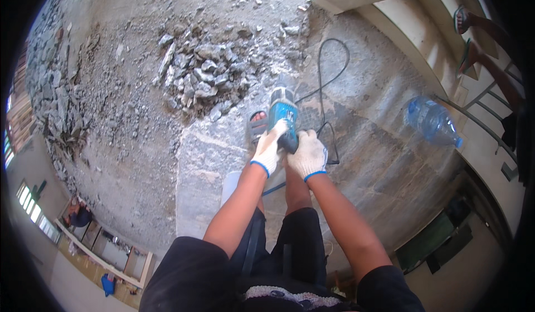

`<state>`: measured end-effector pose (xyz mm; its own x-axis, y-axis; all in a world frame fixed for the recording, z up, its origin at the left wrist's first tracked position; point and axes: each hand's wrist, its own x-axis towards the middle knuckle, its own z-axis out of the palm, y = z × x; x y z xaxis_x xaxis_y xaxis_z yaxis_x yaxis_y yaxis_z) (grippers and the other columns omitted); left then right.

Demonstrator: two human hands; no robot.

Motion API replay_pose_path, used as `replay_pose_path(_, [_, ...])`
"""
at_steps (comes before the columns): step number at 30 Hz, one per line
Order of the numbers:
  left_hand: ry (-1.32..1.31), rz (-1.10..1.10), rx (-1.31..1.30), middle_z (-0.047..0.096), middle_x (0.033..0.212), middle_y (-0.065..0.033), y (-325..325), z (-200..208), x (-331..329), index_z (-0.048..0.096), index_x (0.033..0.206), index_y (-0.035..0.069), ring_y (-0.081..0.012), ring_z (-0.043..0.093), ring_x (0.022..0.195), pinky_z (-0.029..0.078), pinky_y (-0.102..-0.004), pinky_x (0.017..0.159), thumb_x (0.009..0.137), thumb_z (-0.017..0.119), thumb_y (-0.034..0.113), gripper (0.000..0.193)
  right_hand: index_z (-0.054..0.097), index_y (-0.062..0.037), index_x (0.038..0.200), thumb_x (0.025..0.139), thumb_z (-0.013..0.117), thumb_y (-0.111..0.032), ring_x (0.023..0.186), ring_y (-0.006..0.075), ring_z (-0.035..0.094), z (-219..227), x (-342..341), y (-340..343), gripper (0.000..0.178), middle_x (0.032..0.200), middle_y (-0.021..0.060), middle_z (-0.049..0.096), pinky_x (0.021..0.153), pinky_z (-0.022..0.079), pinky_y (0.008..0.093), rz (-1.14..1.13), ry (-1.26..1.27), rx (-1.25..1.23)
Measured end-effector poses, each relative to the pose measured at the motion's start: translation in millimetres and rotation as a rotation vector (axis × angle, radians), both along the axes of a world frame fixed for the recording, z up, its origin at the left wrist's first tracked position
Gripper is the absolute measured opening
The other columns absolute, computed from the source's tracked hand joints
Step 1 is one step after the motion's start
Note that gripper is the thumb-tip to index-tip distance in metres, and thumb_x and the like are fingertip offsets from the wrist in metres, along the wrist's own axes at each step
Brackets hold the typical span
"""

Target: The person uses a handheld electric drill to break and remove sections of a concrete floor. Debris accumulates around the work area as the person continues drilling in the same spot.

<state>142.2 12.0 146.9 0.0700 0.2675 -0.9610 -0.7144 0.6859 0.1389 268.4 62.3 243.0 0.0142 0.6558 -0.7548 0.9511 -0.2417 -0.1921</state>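
Note:
Both of my hands wear white knit gloves with blue cuffs. Between them is a blue-green electric demolition hammer (283, 114) with a grey front end, pointing away from me at the edge of the broken concrete. My left hand (270, 146) is closed on the side of its body. At the rear end, my right hand (308, 153) closes around the handle, which the glove partly hides. The bit beyond the front end is blurred. A black cord (321, 83) loops out to the right of the tool. Just ahead lies a heap of grey rubble (203, 69).
My sandalled foot (258, 123) is close beside the tool's left side. Cracked slab (373, 145) extends right, where a large clear water bottle (433, 121) lies. Steps (409, 33) and another person's legs (493, 61) are at upper right. More broken stone (53, 100) lies far left.

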Motion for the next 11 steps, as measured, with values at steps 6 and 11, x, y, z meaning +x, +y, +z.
replay_pose_path(6, [0.128,0.023,0.007,0.071,0.132,-0.0056,-1,11,-21,0.073,0.143,0.004,-0.018,0.071,0.111,0.059,-0.0372,0.091,0.1,0.088,0.046,0.062,0.077,-0.0055,0.119,0.078,0.089,-0.021,0.116,0.0424,0.077,-3,-13,6,0.045,0.13,0.0207,0.07,0.097,0.063,0.054,0.061,0.017,-0.065])
replay_pose_path(11, [0.063,0.098,-0.116,0.072,0.146,-0.0099,-14,-7,-45,0.066,0.158,0.012,-0.023,0.07,0.131,0.055,-0.0476,0.113,0.098,0.09,0.049,0.074,0.077,-0.0048,0.118,0.081,0.087,-0.017,0.116,0.0445,0.078,-19,-34,-6,0.04,0.131,0.0217,0.069,0.097,0.063,0.0556,0.081,0.026,-0.119])
